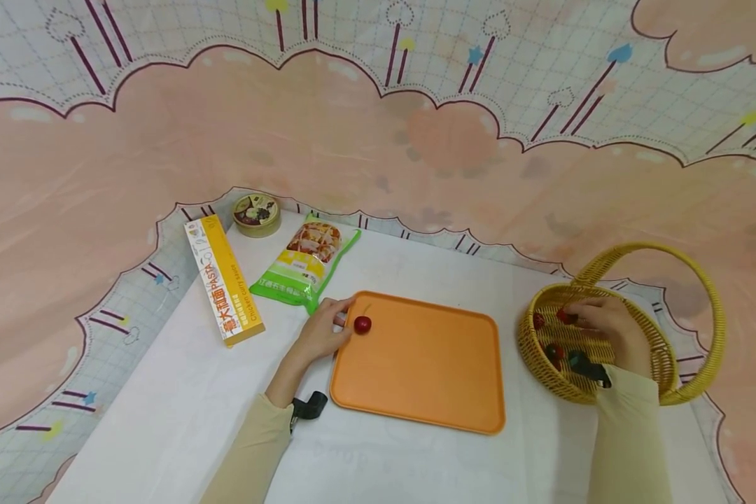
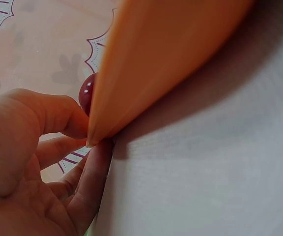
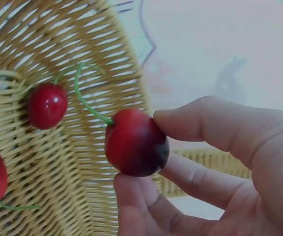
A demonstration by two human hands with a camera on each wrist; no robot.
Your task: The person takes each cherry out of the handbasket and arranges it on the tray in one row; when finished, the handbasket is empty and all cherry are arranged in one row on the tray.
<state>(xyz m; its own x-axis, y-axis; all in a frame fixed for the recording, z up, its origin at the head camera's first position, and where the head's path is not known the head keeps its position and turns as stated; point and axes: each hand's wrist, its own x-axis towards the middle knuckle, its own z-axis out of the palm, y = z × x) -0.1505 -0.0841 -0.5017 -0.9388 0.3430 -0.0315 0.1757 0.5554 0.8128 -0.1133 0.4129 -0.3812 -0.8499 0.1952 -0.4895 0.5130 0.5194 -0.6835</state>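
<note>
My right hand (image 1: 607,322) pinches a dark-red cherry (image 3: 136,142) with a green stem between thumb and fingers, over the wicker basket (image 1: 532,357). Another cherry (image 3: 48,105) lies inside the basket beyond it, and more cherries show at the left edge of the right wrist view. My left hand (image 1: 323,332) grips the left rim of the orange tray (image 1: 422,364), thumb on the upper side and fingers beneath, as the left wrist view shows. A single red cherry (image 1: 362,325) sits on the tray close to the left fingertips.
Left of the tray lie a yellow-and-white pasta box (image 1: 223,280) and a green-edged food packet (image 1: 305,259). A round tin (image 1: 256,215) stands behind them. The basket's tall handle (image 1: 715,301) arches up at the right. A patterned cloth backdrop (image 1: 353,140) rises behind the white table.
</note>
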